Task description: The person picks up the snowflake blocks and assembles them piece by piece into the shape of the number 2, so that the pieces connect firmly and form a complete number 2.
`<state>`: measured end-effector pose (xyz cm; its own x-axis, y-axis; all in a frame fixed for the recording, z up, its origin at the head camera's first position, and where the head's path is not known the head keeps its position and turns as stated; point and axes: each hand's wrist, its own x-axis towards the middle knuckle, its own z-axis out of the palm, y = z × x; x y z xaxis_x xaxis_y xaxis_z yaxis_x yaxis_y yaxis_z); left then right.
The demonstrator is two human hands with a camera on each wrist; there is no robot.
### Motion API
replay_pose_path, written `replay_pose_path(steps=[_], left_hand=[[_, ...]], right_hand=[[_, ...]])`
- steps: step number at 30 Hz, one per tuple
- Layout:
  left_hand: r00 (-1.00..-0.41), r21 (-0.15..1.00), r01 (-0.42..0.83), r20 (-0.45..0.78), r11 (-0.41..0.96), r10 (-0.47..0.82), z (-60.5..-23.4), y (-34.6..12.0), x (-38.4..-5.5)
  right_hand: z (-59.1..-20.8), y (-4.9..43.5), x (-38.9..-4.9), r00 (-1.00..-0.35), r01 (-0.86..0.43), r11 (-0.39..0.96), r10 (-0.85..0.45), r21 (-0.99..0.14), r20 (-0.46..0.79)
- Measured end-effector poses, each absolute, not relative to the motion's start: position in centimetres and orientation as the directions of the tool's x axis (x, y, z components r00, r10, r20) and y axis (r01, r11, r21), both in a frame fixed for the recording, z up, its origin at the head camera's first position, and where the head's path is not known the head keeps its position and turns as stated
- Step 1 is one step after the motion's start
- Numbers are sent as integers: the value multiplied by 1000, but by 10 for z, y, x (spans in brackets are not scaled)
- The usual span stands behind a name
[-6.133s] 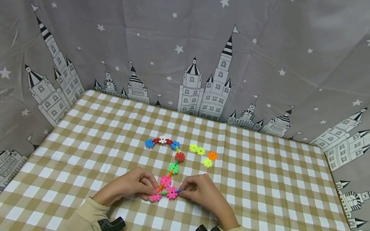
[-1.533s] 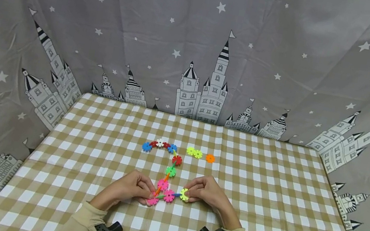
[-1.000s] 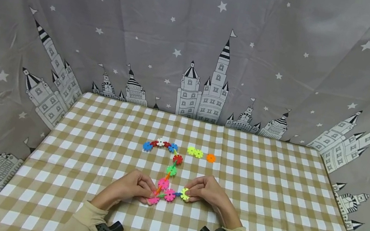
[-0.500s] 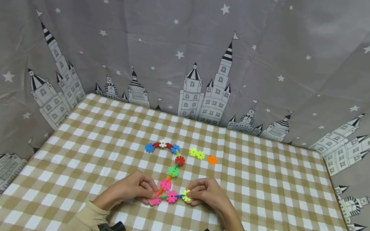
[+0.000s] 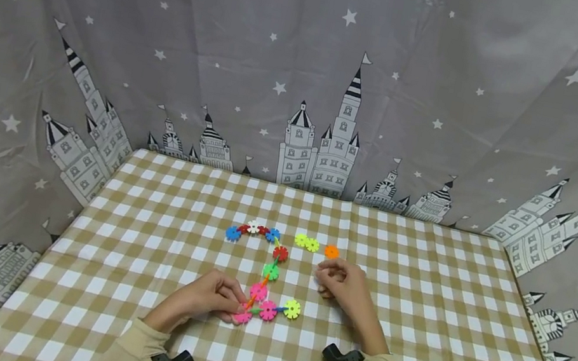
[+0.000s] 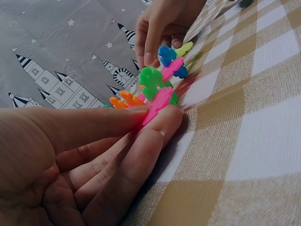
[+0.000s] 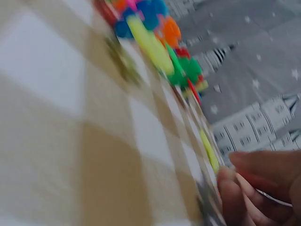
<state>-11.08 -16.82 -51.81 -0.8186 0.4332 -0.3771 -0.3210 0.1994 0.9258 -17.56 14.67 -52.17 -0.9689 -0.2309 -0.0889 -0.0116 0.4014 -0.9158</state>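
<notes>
A chain of linked plastic snowflake discs lies on the checked cloth, in an S-like bend. My left hand (image 5: 213,297) pinches the pink snowflake disc (image 6: 159,104) at the chain's lower left corner between thumb and forefinger. To its right come a green disc, another pink disc (image 5: 268,310), a blue disc set edge-on, and a yellow disc (image 5: 292,309) at the chain's end. My right hand (image 5: 342,282) hovers to the right of the chain, fingers loosely bent, nothing seen between them. Just beyond it lies a loose orange disc (image 5: 331,251).
Two loose yellow discs (image 5: 307,242) lie near the orange one. The chain's far end curves left past a white disc (image 5: 253,227) to a blue disc (image 5: 233,233). A grey castle-print curtain (image 5: 219,52) stands behind the table (image 5: 451,312).
The yellow disc was brought from beside the orange one to the blue disc and joined there. My right hand has just let go of it and moved away, up and right. My left hand keeps its pinch.
</notes>
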Motion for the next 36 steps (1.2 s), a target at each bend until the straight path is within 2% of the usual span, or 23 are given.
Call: replay_pose_path(steps=[5,17,25,36], left_hand=[[-819,928,-319,-373,194,437,-519,-168,-109],[-815,933,-312,-360,181,454,-517,-165,-108],[-816,931,-311,-364,190,449,-517,-166,-109],[-818,929,-314,-369,195,442,-516,-168,-110]], right_hand=[[-523,156,-192,-998,-46,477,-63,-877,18],[-527,156,-209,-1000,-24,624,-5,-781,28],[-528,155,-209,-1000,-16,657,-11,-754,12],[-525,152,-187,-996,-42,604,-87,-796,-14]])
